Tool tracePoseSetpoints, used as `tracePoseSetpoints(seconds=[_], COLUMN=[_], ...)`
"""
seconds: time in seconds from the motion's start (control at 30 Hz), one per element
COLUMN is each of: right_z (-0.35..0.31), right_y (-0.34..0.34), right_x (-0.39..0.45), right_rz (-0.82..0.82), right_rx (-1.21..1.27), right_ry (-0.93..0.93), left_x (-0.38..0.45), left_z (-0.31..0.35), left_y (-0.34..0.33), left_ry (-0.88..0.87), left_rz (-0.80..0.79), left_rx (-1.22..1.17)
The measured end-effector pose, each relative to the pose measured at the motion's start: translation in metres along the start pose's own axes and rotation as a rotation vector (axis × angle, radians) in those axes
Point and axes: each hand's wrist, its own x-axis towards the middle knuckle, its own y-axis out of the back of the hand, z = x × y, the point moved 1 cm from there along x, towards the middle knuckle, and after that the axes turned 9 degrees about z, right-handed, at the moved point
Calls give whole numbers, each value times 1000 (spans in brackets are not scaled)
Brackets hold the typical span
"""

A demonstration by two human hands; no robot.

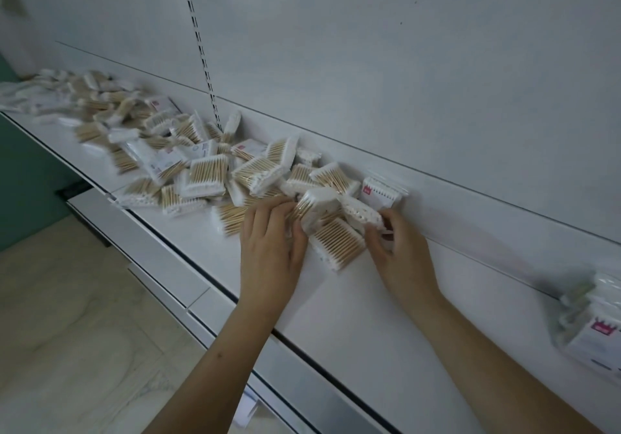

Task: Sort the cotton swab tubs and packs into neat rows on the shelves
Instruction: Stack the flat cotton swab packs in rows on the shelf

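A long jumbled heap of clear cotton swab packs (pixel 205 178), wooden sticks with white tips, covers the white shelf (pixel 336 306) from far left to the middle. My left hand (pixel 272 242) grips a tilted pack (pixel 316 208) at the heap's near end. My right hand (pixel 400 252) pinches another pack (pixel 361 213) by its white end. A flat pack (pixel 336 243) lies on the shelf between both hands. One pack with a pink label (pixel 383 191) stands upright against the back panel.
A larger blurred swab bag with a pink label (pixel 591 319) lies on the shelf at the far right. The white back panel (pixel 369 63) has a slotted upright. A lower shelf edge and pale floor (pixel 67 332) show at the left.
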Motion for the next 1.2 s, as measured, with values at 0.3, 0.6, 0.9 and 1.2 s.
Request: tracePoseSetpoints(seconds=[0.3,0.6,0.9,1.2], right_z=[2,-7,-29,-22], right_y=[2,14,74,186], right_x=[0,10,-7,-75], right_rz=[-72,-138,-74,153], right_rx=[-36,-43,121,-24], right_ry=[-12,-127,-312,-396], left_x=[-4,2,7,-13], left_z=[7,5,32,121], left_y=[18,17,17,-25], left_ry=[411,552,457,393], left_rz=[41,-127,-251,-822], left_rx=[-357,-469,-600,-778])
